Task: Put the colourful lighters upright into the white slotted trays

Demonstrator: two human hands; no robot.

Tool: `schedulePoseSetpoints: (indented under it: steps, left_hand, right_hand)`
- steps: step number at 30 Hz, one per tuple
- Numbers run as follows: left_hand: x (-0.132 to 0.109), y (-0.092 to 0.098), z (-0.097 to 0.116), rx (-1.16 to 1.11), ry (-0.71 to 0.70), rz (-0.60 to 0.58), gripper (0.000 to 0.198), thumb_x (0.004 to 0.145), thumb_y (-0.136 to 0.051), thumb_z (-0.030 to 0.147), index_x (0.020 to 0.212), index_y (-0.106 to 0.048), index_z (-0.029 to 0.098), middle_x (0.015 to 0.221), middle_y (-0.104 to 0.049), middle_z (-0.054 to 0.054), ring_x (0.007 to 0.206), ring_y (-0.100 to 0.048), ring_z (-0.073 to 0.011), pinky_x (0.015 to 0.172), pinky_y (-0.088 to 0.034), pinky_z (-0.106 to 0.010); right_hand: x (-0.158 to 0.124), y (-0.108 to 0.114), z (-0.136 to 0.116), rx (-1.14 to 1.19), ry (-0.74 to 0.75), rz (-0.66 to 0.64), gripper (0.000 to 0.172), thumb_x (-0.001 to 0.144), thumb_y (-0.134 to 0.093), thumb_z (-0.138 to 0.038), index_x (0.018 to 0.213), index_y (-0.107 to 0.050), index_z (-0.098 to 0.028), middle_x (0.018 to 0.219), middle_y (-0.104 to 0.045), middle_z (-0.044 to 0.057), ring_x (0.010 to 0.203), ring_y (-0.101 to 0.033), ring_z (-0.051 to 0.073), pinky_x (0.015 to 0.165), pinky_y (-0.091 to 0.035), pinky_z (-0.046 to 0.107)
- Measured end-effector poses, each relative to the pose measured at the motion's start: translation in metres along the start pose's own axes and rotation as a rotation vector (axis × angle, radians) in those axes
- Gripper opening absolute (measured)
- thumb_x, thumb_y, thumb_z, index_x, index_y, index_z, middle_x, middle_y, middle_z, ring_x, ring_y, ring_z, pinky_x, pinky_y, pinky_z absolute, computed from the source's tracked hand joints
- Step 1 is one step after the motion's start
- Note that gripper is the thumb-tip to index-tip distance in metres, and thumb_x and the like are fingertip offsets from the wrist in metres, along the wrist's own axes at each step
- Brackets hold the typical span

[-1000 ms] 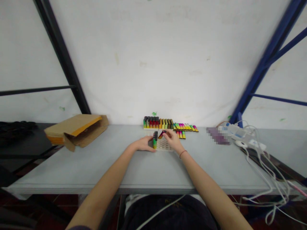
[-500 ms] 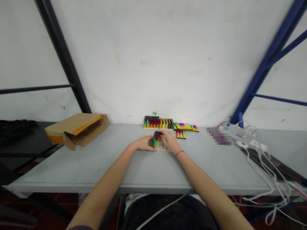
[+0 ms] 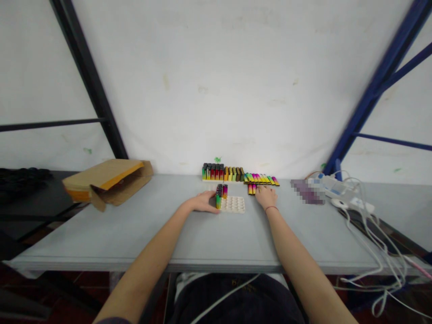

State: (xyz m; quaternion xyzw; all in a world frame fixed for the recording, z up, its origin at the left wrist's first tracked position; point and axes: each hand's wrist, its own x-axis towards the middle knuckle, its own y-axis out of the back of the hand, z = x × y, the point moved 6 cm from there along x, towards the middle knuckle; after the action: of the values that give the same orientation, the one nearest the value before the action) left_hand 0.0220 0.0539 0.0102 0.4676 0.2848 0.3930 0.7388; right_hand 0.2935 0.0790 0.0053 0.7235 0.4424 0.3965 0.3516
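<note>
A white cord (image 3: 224, 299) crosses the dark garment (image 3: 232, 299) under the front edge of the grey tabletop (image 3: 222, 245); past that edge, between the two forearms, a broad stretch of surface reaches up to one near tray (image 3: 233, 205), white with round pockets, too small to count surely. The left hand (image 3: 203, 201) curves at the tray's left end, thumb and fingers spread well apart, bracing it without closing round it; one green-and-yellow column of lighters (image 3: 218, 199), perhaps four or five with black tops, stands upright there, and one purple-and-orange lighter (image 3: 225, 191) stands beside its far part.

The right hand (image 3: 266, 196) is down right of the tray, a gap between; its fingers are hidden, so whether they grip anything I cannot tell; two flat lighters (image 3: 251, 189) show just beside it.

Behind lies a row of flat lighters (image 3: 259, 179), roughly ten; to its left stand two blocks of upright lighters (image 3: 216, 173), about five columns each, near the wall (image 3: 216, 99); one cardboard box (image 3: 104, 177) lies far left, tangled cables (image 3: 383, 243) far right.
</note>
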Motion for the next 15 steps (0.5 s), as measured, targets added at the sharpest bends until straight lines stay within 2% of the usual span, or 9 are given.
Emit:
schedulePoseSetpoints:
  steps: [6, 9, 12, 15]
  left_hand:
    - [0.003, -0.002, -0.004, 0.019, 0.002, 0.007, 0.082, 0.063, -0.070, 0.058, 0.127, -0.047, 0.013, 0.129, -0.050, -0.015, 0.118, -0.046, -0.0344, 0.101, -0.033, -0.042]
    - [0.003, -0.002, -0.005, 0.013, 0.004, 0.013, 0.078, 0.063, -0.071, 0.057, 0.125, -0.048, 0.016, 0.127, -0.052, -0.012, 0.117, -0.047, -0.0340, 0.101, -0.034, -0.042]
    - [0.002, -0.002, -0.003, 0.008, -0.003, 0.012, 0.079, 0.063, -0.071, 0.056, 0.125, -0.048, 0.014, 0.129, -0.051, -0.014, 0.117, -0.047, -0.0344, 0.100, -0.034, -0.043]
    - [0.002, -0.002, -0.003, 0.005, -0.010, 0.024, 0.080, 0.063, -0.071, 0.056, 0.126, -0.047, 0.013, 0.130, -0.050, -0.015, 0.117, -0.046, -0.0350, 0.101, -0.033, -0.044]
  right_hand:
    - [0.005, -0.001, 0.009, -0.062, -0.065, -0.049, 0.032, 0.086, -0.043, -0.022, 0.110, -0.063, -0.015, 0.105, -0.063, 0.019, 0.106, -0.055, 0.031, 0.083, -0.042, 0.044]
    - [0.009, -0.004, 0.012, -0.083, -0.045, -0.060, 0.035, 0.081, -0.051, -0.018, 0.114, -0.059, -0.010, 0.110, -0.061, 0.023, 0.108, -0.054, 0.033, 0.086, -0.042, 0.042]
    - [0.011, -0.007, 0.012, -0.109, 0.003, -0.071, 0.032, 0.078, -0.052, -0.015, 0.107, -0.062, -0.005, 0.114, -0.056, 0.027, 0.114, -0.051, 0.035, 0.091, -0.039, 0.042]
    - [0.011, -0.006, 0.012, -0.089, -0.009, -0.065, 0.035, 0.077, -0.050, -0.013, 0.111, -0.058, -0.003, 0.114, -0.056, 0.028, 0.112, -0.052, 0.034, 0.091, -0.039, 0.040]
